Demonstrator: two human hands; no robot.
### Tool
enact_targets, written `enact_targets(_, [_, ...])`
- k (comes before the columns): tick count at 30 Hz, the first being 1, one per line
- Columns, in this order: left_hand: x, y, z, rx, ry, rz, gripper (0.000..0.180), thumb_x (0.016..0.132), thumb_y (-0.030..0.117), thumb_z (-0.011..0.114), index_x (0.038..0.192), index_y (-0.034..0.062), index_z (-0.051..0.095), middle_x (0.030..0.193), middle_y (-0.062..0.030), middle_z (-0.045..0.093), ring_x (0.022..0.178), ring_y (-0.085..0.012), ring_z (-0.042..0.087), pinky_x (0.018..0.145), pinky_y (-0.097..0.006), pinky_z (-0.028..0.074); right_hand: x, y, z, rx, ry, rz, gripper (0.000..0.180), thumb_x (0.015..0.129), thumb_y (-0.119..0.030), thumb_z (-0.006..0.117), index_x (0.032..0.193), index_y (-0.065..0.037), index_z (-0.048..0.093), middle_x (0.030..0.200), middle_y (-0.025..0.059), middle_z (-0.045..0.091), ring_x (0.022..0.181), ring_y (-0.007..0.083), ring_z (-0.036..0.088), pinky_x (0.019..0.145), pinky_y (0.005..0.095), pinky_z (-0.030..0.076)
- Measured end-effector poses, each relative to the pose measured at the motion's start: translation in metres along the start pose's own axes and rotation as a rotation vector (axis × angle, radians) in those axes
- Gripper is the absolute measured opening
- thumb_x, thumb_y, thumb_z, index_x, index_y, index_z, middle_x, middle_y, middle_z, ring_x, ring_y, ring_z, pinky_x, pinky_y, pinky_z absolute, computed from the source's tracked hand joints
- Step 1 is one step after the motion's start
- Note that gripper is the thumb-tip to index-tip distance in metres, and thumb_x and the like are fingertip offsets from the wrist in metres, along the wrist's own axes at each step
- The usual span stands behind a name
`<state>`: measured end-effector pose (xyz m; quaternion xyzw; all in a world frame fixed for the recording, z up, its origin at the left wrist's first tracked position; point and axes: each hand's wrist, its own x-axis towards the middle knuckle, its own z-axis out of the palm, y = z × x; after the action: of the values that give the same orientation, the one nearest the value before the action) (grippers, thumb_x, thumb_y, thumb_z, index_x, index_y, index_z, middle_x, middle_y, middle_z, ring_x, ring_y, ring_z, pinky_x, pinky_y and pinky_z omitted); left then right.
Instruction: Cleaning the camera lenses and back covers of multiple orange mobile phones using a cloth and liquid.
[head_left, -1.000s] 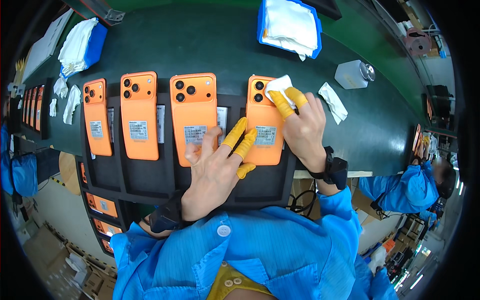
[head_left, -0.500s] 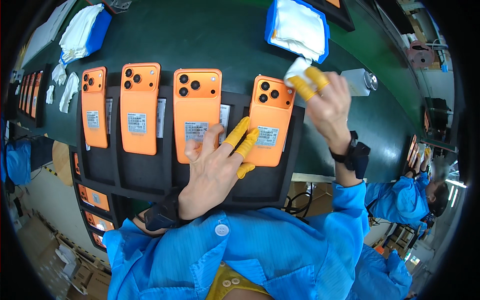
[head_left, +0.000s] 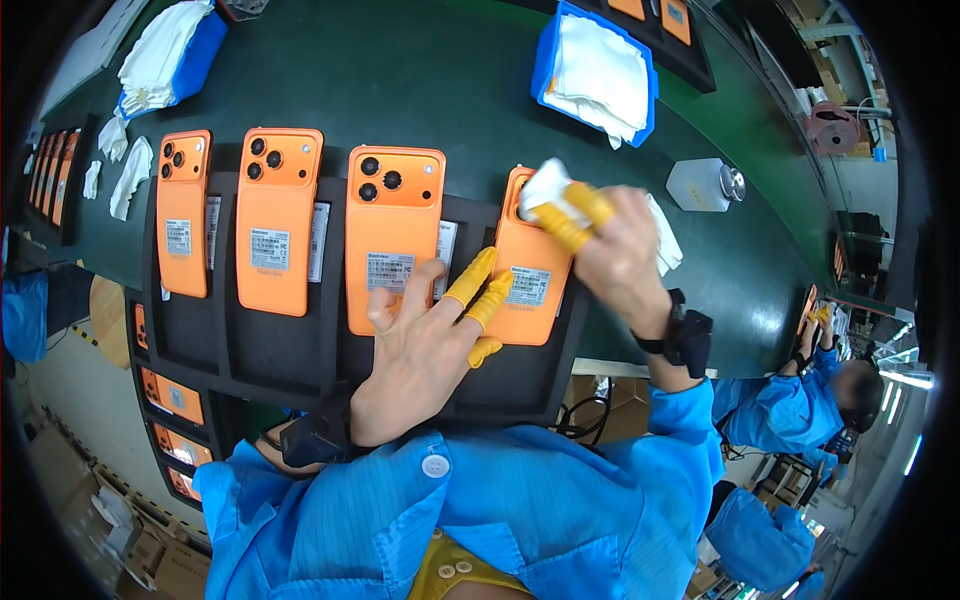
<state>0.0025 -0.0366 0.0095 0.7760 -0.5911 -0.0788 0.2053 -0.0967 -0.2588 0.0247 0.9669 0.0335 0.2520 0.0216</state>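
The right hand (head_left: 615,250) has come back down from above the surface (head_left: 440,90); its fingers pinch a white cloth (head_left: 545,185) against the top of the rightmost phone (head_left: 530,270). The left hand (head_left: 425,345) stays flat, fingers spread, steadying that phone in the black tray (head_left: 260,345).

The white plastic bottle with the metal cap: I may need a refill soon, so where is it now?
In the head view, the white plastic bottle stands on the green table at the right, just beyond the right hand and below the blue tray of white cloths.
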Motion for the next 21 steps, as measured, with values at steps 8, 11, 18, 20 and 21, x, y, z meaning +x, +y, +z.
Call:
enact_targets(8, [0.004, 0.001, -0.002, -0.004, -0.002, 0.001, 0.055, 0.071, 0.034, 0.076, 0.122, 0.0169, 0.064, 0.133, 0.0024, 0.054, 0.111, -0.0269, 0.044, 0.085, -0.044, 0.026, -0.006, -0.004, 0.006, -0.023, 0.021, 0.167, 0.025, 0.069, -0.011, 0.070, 0.094, -0.009, 0.073, 0.100, 0.0070, 0.062, 0.079, 0.0223, 0.054, 0.065, 0.0350, 0.041])
enact_targets(11, [0.001, 0.000, -0.002, 0.021, -0.009, 0.002, 0.054, 0.071, 0.034, 0.076, 0.121, 0.0170, 0.065, 0.133, 0.0025, 0.054, 0.111, -0.0268, 0.044, 0.085, -0.044, 0.026, 0.012, -0.012, 0.012, -0.010, -0.045, 0.102, 0.027, 0.068, -0.012, 0.065, 0.094, -0.007, 0.072, 0.099, 0.0066, 0.062, 0.082, 0.0211, 0.054, 0.068, 0.0342, 0.042])
enact_targets(18, [0.000, 0.000, 0.000, -0.023, 0.005, -0.008, 0.054, 0.070, 0.035, 0.077, 0.120, 0.0168, 0.066, 0.132, 0.0026, 0.055, 0.111, -0.0264, 0.044, 0.086, -0.045, 0.025, -0.012, 0.012, -0.012, -0.251, -0.106, 0.282, 0.027, 0.066, -0.002, 0.066, 0.092, -0.005, 0.073, 0.098, 0.0103, 0.063, 0.082, 0.0233, 0.054, 0.068, 0.0353, 0.041])
enact_targets(20, [0.001, 0.002, -0.002, -0.002, 0.006, -0.008, 0.054, 0.070, 0.035, 0.077, 0.120, 0.0168, 0.066, 0.132, 0.0028, 0.055, 0.111, -0.0263, 0.044, 0.086, -0.044, 0.025, -0.008, 0.011, -0.014, -0.211, -0.067, 0.282, 0.027, 0.066, -0.003, 0.067, 0.092, -0.005, 0.073, 0.098, 0.0102, 0.063, 0.082, 0.0235, 0.054, 0.068, 0.0357, 0.041])
enact_targets(21, [0.001, 0.001, -0.003, 0.011, 0.001, 0.008, 0.055, 0.069, 0.035, 0.077, 0.120, 0.0169, 0.066, 0.132, 0.0030, 0.055, 0.111, -0.0263, 0.044, 0.086, -0.044, 0.025, -0.006, 0.006, -0.015, -0.181, -0.034, 0.296, 0.026, 0.066, -0.003, 0.067, 0.091, -0.005, 0.073, 0.098, 0.0102, 0.063, 0.082, 0.0237, 0.054, 0.068, 0.0361, 0.041])
